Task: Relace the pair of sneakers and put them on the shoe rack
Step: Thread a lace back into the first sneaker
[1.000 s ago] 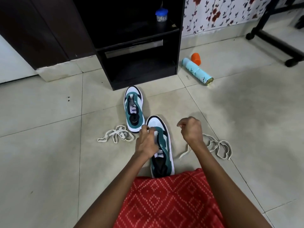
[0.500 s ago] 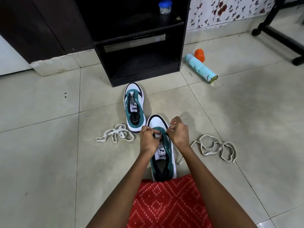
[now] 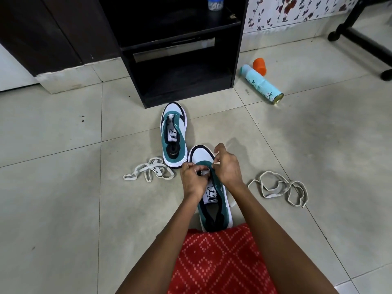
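Near sneaker (image 3: 214,201) is set on the floor (image 3: 63,209), its eyelet edge pinched in the left hand (image 3: 192,181) grip; lace (image 3: 272,195) is pinched at its tip in the right hand (image 3: 228,169) grip. Other sneaker (image 3: 174,134) is stood before shoe rack (image 3: 180,60).

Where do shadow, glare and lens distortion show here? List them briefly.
Head view: soft light, the right hand, pinching the lace, casts a faint shadow on the floor beyond the near sneaker; the shoe rack's inside is nearly black; a glint on the spray can's metal end; the wide-angle lens bows the tile joints; focus sharp throughout.
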